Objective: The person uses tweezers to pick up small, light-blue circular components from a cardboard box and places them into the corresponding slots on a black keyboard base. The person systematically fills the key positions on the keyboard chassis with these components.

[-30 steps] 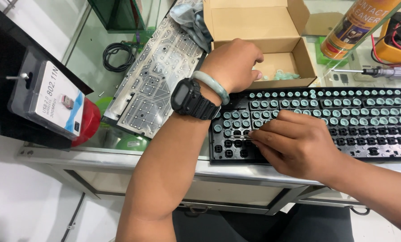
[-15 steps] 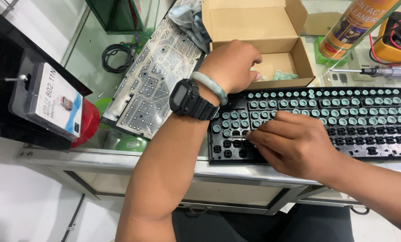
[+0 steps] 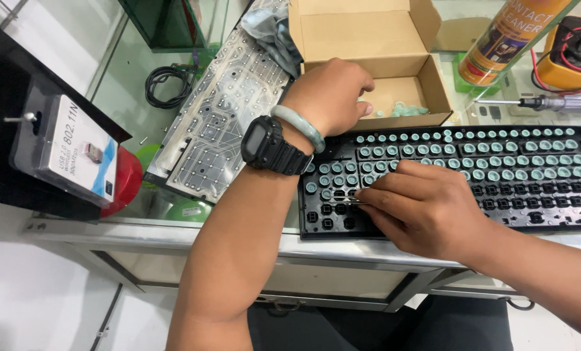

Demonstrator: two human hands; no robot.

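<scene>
The right hand [image 3: 427, 211] rests on the lower left part of the black keyboard frame [image 3: 550, 208], fingers pinched on thin metal tweezers [image 3: 343, 199] whose tips point at an empty socket. The left hand [image 3: 329, 94], loosely curled, reaches into the open cardboard box [image 3: 368, 39] just behind the frame, over pale green rubber domes [image 3: 407, 110]; whether it holds 1 cannot be told.

bright, even light; perhaps slight blur
</scene>
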